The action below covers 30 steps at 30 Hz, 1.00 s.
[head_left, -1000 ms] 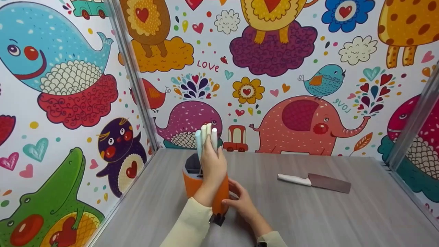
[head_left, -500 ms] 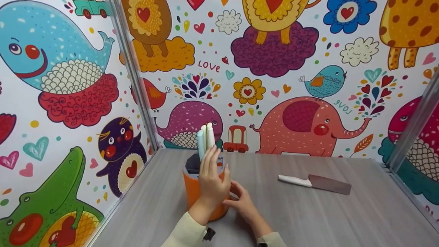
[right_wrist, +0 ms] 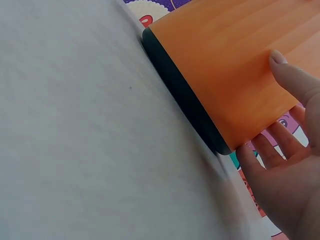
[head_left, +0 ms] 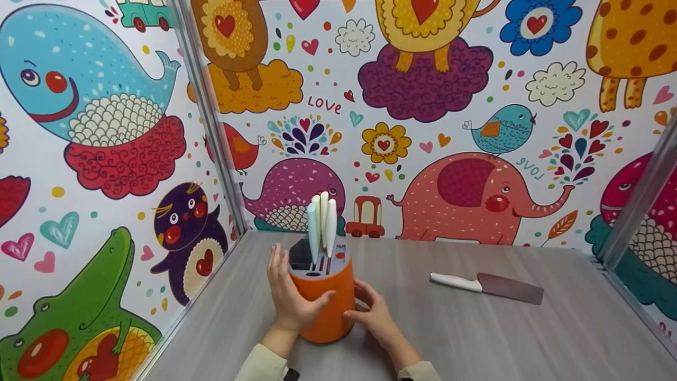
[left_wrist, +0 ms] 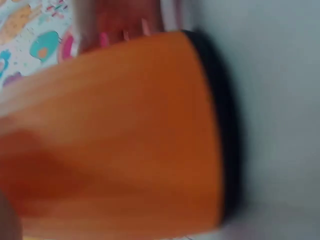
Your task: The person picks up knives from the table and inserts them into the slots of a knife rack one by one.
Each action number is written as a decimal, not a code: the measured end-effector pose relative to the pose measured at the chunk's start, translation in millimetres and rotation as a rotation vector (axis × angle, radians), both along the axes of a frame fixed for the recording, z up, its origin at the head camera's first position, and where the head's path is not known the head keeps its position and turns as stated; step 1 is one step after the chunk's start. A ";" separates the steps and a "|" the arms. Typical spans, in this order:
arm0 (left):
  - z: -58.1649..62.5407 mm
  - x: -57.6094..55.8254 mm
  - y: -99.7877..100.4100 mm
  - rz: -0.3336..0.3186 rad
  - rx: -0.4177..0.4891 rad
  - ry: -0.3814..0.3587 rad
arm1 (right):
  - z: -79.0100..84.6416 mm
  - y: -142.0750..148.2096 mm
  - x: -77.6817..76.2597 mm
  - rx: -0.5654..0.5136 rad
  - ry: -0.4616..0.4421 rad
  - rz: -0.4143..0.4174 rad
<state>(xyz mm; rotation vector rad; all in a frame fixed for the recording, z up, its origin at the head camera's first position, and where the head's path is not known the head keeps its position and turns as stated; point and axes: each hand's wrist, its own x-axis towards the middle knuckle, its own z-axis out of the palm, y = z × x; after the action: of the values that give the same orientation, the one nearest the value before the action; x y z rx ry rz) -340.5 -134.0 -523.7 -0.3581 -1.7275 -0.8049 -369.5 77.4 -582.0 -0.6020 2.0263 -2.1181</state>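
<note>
An orange knife block [head_left: 328, 304] with a grey slotted top stands upright on the table. Several knives with pale handles [head_left: 323, 225] stick up from its slots. At the block's left side is my left hand [head_left: 293, 301], fingers pointing up and thumb spread across the front; whether it touches is hard to tell. My right hand [head_left: 374, 311] holds the block's right side, the thumb on the front and the fingers reaching behind. In the right wrist view the thumb [right_wrist: 287, 75] lies against the orange wall. The left wrist view is blurred and filled mostly by the block [left_wrist: 125, 135].
A cleaver [head_left: 486, 286] with a white handle lies flat on the grey table [head_left: 476, 338], right of the block. Walls with cartoon animal prints [head_left: 460, 196] rise at the back and sides, with metal corner posts [head_left: 211, 121].
My left hand has moved down from the knife handles and over to the block's left side, uncovering the slotted top. My right hand stays at the block's right side.
</note>
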 end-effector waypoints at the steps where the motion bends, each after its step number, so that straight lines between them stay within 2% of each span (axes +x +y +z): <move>1: -4.2 -0.9 -1.8 -0.009 0.031 -0.044 | 0.4 0.9 -0.6 0.003 -0.006 -0.002; 3: -11.4 -2.4 -4.8 -0.043 0.106 -0.138 | 0.6 2.3 -1.7 0.007 -0.012 -0.003; 6: -20.9 -2.8 -7.5 -0.174 0.251 -0.270 | 1.4 3.8 -2.4 0.011 -0.006 0.004; 10: -30.3 -2.2 -8.9 -0.340 0.379 -0.386 | 2.2 4.9 -2.1 0.007 0.000 0.007; 14: -33.1 -1.1 -10.7 -0.370 0.410 -0.507 | 1.1 4.6 0.0 0.004 -0.012 0.002; 17: -31.4 -0.5 -13.3 -0.383 0.433 -0.605 | -0.8 3.6 2.6 0.002 -0.029 -0.009; 19: -29.4 -0.2 -15.1 -0.406 0.449 -0.644 | -1.6 3.3 3.8 0.005 -0.034 -0.018; 22: -25.9 0.2 -17.8 -0.418 0.451 -0.659 | -2.1 6.0 1.9 0.061 -0.005 -0.026; 25: -22.6 0.3 -19.9 -0.411 0.437 -0.659 | -0.8 15.8 -3.7 0.152 0.064 -0.028; 27: -19.3 0.0 -21.5 -0.400 0.419 -0.660 | 0.8 28.2 -10.2 0.194 0.124 -0.042; 30: -21.3 -0.1 -20.5 -0.405 0.408 -0.657 | 0.7 56.4 -18.4 0.246 0.208 -0.103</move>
<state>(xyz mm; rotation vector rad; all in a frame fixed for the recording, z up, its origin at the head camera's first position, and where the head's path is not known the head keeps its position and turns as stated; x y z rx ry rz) -340.6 -154.5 -544.9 -0.1676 -2.0454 -1.6812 -387.8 133.8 -581.3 -0.7180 2.4316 -1.8822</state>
